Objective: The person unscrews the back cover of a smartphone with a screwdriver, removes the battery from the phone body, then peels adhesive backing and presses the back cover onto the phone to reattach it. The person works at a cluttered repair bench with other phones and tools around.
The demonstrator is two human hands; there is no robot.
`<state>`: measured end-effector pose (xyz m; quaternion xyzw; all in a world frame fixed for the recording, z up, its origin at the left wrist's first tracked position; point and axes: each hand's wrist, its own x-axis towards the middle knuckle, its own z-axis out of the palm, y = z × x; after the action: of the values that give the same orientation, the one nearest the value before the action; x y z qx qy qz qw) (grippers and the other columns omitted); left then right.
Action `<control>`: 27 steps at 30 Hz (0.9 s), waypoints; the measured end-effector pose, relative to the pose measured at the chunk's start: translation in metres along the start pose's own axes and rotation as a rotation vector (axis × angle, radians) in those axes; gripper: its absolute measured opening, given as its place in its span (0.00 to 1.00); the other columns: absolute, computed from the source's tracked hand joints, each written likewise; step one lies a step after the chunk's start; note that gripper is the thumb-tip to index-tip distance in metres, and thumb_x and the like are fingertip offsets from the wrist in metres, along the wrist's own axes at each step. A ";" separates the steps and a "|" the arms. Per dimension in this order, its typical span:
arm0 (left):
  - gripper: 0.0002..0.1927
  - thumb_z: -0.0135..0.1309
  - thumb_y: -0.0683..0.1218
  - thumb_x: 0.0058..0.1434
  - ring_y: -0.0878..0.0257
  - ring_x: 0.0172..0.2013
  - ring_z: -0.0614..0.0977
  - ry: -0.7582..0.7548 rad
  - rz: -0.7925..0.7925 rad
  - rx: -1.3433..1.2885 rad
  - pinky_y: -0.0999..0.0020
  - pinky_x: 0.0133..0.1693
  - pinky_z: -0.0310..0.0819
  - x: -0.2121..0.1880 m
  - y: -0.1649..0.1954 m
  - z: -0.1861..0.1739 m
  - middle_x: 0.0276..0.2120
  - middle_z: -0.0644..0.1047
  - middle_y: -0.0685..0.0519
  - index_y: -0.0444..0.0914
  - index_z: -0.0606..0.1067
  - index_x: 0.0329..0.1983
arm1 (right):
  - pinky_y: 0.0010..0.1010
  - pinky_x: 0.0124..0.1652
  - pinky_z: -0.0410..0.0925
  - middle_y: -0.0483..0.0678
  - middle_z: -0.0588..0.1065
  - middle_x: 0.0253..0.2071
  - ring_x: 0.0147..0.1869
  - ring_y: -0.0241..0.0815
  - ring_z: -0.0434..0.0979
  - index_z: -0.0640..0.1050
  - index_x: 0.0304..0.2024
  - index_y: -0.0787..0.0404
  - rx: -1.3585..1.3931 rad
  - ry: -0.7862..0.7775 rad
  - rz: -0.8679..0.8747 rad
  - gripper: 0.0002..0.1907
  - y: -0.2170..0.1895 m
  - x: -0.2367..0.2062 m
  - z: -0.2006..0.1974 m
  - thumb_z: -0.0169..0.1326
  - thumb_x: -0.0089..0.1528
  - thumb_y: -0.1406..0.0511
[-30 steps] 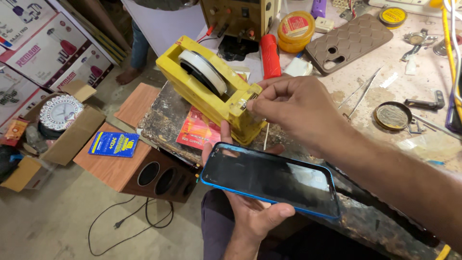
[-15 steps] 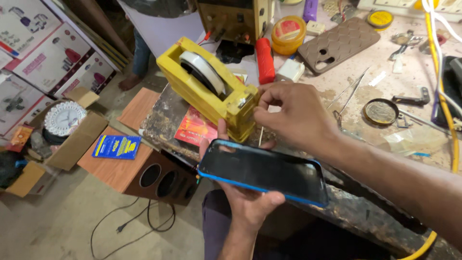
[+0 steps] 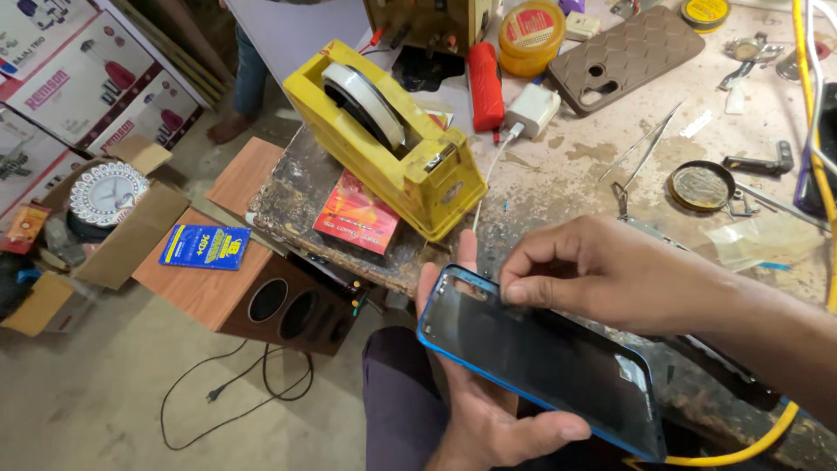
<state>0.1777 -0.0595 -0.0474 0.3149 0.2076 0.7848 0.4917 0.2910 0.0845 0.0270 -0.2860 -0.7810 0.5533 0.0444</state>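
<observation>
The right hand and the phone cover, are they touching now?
Touching. The head view shows the right hand with its pinched fingertips pressed onto the inner face of the phone cover, near its top edge, with no gap visible.

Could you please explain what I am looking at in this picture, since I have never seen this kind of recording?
This is one view from a camera worn on a person's head, looking down at their own two bare hands; there is no machine. The left hand cradles a blue-edged phone back cover from below. The right hand pinches its fingertips against the cover's upper edge; whether something tiny is between them is too small to tell. Behind lies a stained workbench with a yellow tape dispenser, a red packet, a white charger, tweezers, a brown phone case and a round tin. On the floor stands a wooden speaker box.
</observation>
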 end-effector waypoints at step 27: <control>0.79 0.80 0.50 0.42 0.44 0.76 0.52 -0.020 -0.071 -0.030 0.47 0.75 0.54 0.004 -0.008 -0.008 0.80 0.29 0.38 0.46 0.22 0.71 | 0.23 0.33 0.78 0.39 0.87 0.32 0.33 0.31 0.84 0.87 0.36 0.55 -0.302 0.312 -0.103 0.10 0.004 -0.011 0.014 0.66 0.54 0.61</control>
<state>0.1760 -0.0521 -0.0572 0.3077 0.2020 0.7668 0.5259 0.2969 0.0683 0.0210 -0.3315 -0.8522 0.3762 0.1495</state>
